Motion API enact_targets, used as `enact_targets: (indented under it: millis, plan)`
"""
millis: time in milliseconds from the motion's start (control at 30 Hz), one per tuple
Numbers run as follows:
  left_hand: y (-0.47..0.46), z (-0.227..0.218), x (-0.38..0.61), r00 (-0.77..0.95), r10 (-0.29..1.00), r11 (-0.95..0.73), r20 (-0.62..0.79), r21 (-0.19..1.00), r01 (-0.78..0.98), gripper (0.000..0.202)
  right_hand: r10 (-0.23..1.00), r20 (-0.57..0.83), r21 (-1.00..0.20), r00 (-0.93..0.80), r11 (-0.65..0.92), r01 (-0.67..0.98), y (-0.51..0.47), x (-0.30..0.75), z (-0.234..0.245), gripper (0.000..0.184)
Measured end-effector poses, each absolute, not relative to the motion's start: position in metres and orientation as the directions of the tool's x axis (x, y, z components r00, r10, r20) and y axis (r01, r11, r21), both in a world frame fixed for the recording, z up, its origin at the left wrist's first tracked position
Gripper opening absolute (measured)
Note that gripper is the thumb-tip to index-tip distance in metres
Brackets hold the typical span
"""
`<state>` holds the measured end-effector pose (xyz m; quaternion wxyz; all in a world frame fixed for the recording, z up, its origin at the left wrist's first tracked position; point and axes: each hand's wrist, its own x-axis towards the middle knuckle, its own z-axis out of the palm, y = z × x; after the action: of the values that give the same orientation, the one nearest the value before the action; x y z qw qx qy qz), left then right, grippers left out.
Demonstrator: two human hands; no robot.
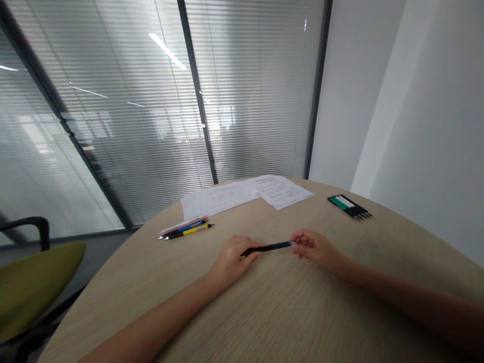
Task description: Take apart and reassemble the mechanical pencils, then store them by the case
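A dark pen (pixel 273 246) lies level between my two hands, low over the wooden table (pixel 287 312). My left hand (pixel 235 256) grips its left end between thumb and fingers. At the other end, my right hand (pixel 310 247) pinches the silvery tip, which the fingertips partly cover. Beyond my left hand rests a group of pens, among them a yellow and black pen (pixel 192 230) and a blue one (pixel 191 225). Farther off on the right lies a row of black pens (pixel 357 210) with green and white parts at one end.
Printed paper sheets (pixel 223 198) lie across the far side of the table. A green chair (pixel 36 282) with a black armrest stands at the left. Behind the table are glass panels with blinds (pixel 257 101) and a pale wall (pixel 427 126) on the right.
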<state>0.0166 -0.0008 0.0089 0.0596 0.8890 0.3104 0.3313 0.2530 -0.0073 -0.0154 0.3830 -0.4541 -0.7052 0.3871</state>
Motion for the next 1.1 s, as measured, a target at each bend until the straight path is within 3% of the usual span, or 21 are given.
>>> enact_targets:
  millis: [267,467,600,800,967,1100]
  plan:
    - [-0.002,0.01,0.017,0.632,0.536,-0.837,0.56,0.258,0.482,0.022,0.932,0.178,-0.79,-0.316,0.327,0.519,-0.007,0.255,-0.02,0.038]
    - [0.0,0.007,0.016,0.611,0.575,-0.812,0.543,0.287,0.509,0.019,0.908,0.236,-0.851,-0.347,0.365,0.376,-0.007,0.254,-0.019,0.036]
    - [0.0,0.007,0.017,0.57,0.6,-0.791,0.561,0.31,0.528,0.018,0.925,0.21,-0.912,-0.317,0.302,0.277,-0.01,0.251,-0.013,0.035]
    - [0.0,0.008,0.017,0.59,0.58,-0.807,0.561,0.302,0.507,0.018,0.939,0.182,-0.924,-0.293,0.265,0.276,-0.009,0.252,-0.014,0.024]
    - [-0.002,0.007,0.016,0.625,0.533,-0.837,0.571,0.244,0.491,0.02,0.924,0.191,-0.878,-0.331,0.312,0.363,-0.01,0.253,-0.014,0.024]
    - [-0.005,0.008,0.017,0.673,0.47,-0.868,0.572,0.159,0.47,0.019,0.933,0.179,-0.781,-0.314,0.328,0.532,-0.014,0.253,-0.01,0.029]
